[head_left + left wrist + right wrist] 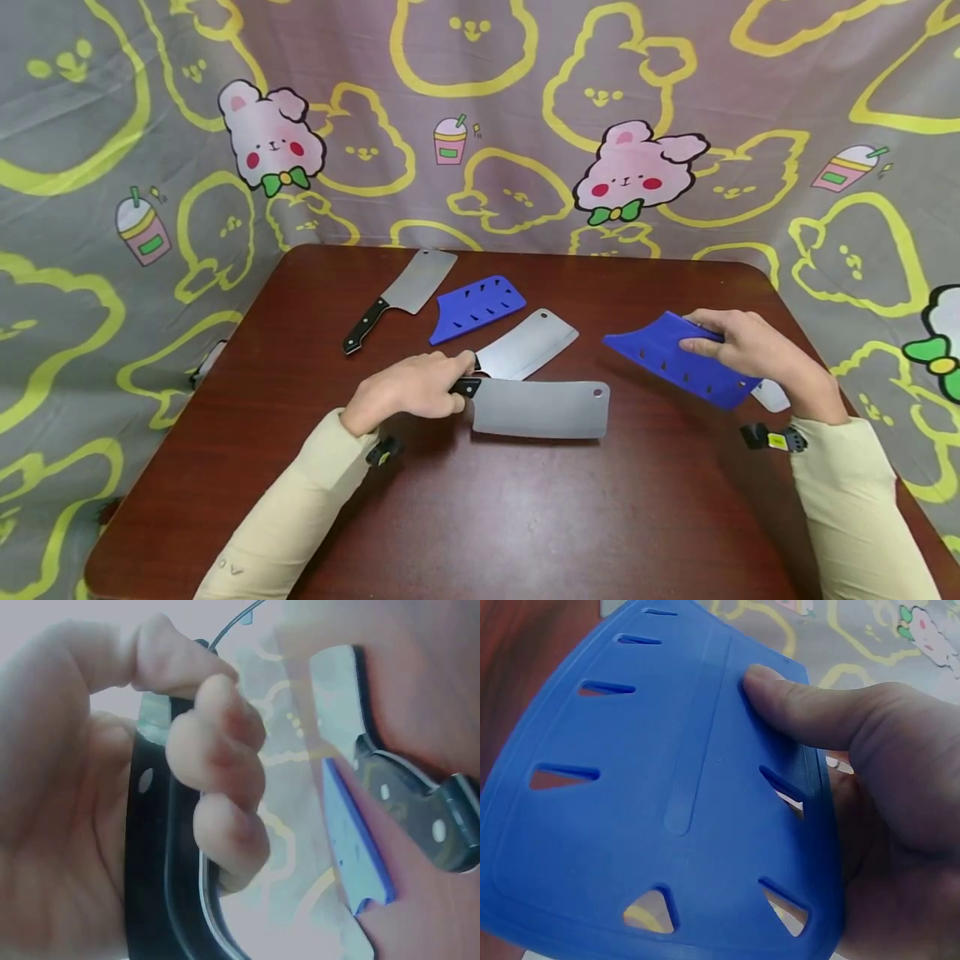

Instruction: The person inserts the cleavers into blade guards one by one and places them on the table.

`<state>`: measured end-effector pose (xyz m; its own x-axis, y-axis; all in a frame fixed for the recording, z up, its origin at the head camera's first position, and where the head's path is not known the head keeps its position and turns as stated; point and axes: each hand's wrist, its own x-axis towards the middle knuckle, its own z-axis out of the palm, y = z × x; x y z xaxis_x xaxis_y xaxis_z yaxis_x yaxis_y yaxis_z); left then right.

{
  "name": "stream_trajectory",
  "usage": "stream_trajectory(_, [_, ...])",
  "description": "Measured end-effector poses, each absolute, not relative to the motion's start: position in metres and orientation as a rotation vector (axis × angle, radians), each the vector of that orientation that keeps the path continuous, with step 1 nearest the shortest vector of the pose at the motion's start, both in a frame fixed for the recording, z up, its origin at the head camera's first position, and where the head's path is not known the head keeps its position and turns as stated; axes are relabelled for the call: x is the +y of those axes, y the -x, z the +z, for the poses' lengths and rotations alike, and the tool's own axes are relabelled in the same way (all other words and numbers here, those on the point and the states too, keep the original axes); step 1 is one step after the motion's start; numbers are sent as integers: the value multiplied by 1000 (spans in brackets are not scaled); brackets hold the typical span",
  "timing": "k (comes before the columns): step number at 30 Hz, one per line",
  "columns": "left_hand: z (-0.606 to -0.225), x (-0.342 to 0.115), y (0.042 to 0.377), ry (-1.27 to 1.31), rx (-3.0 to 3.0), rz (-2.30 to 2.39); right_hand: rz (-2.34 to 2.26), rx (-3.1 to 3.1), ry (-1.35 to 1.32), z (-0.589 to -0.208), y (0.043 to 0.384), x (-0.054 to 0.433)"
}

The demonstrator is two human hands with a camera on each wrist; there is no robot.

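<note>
My left hand grips the black handle of a cleaver, its broad steel blade pointing right. The left wrist view shows my curled fingers around that riveted handle. Just behind it lies a second cleaver, its handle mostly hidden by the hand. Over the table's right side, my right hand pinches a blue blade guard by its edge. In the right wrist view the thumb presses on the guard's slotted face.
A third cleaver with a black handle lies at the back left of the brown table. Beside it rests another blue blade guard. A pale, rounded corner shows below the right hand. Patterned cloth hangs behind the table.
</note>
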<state>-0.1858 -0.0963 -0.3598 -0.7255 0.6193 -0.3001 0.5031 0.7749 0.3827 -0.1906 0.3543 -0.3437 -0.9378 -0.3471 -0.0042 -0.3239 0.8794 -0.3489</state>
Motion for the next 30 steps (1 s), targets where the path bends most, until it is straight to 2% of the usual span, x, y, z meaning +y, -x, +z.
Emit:
stream_trajectory(12, [-334,-108,196,-944,2653,584,-608,2981,536,-323,184,344])
stream_trajectory(30, [-306,-134,213,-872,2764,915,-695,3050,536,-307,177,325])
